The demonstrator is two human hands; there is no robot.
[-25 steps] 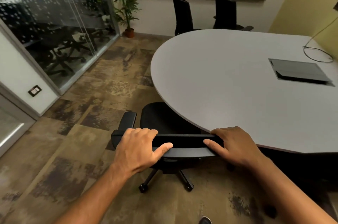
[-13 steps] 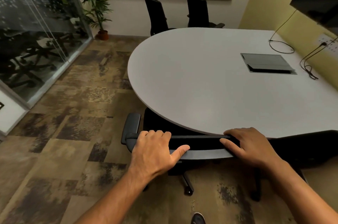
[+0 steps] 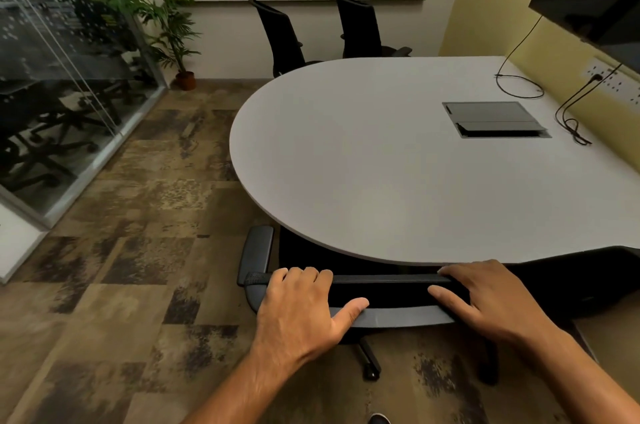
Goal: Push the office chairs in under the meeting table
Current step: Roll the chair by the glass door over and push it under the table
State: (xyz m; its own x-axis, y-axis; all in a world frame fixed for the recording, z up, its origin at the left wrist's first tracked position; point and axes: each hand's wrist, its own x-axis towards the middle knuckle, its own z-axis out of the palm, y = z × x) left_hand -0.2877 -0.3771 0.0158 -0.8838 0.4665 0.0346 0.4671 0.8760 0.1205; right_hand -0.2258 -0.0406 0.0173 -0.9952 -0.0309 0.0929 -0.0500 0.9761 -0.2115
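- Head view: our left hand [image 3: 304,306] and right hand [image 3: 481,299] both grip the chair [image 3: 391,288] backrest top (fingers curled over).
- Its seat sits under the desk [image 3: 398,160].

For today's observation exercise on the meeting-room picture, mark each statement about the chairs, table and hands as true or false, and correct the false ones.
1. Both hands rest on the top edge of the near chair's backrest. True: the left hand and right hand are both on the near chair.
2. The near chair's seat is partly under the meeting table. True.
3. Two black chairs stand at the table's far side. True: far chairs and.
4. A laptop lies open on the table. False: only a flush cable box and loose cables.
5. The potted plant stands on the table. False: the potted plant stands on the floor by the glass wall.
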